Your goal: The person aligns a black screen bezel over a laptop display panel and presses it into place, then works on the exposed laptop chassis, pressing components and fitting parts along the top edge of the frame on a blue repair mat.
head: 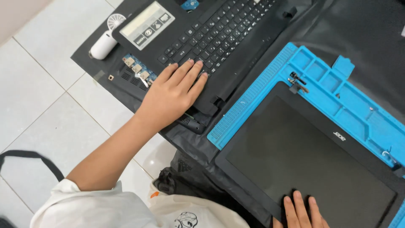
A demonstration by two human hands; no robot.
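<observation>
The flat black laptop screen panel (303,156) lay slanted on the blue ridged work mat (337,97), under the flat, spread right hand (300,211). Up-left, the black laptop keyboard base (223,38) lay slanted too, with the left hand (174,96) pressing spread fingers on its near corner.

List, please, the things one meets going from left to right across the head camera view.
White handheld fan → small blue circuit board → left hand on the laptop keyboard → blue repair mat → right hand on the detached laptop screen.

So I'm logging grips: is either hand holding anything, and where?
Nothing gripped. Left hand lies flat on the laptop base; right hand rests on the screen panel.
</observation>
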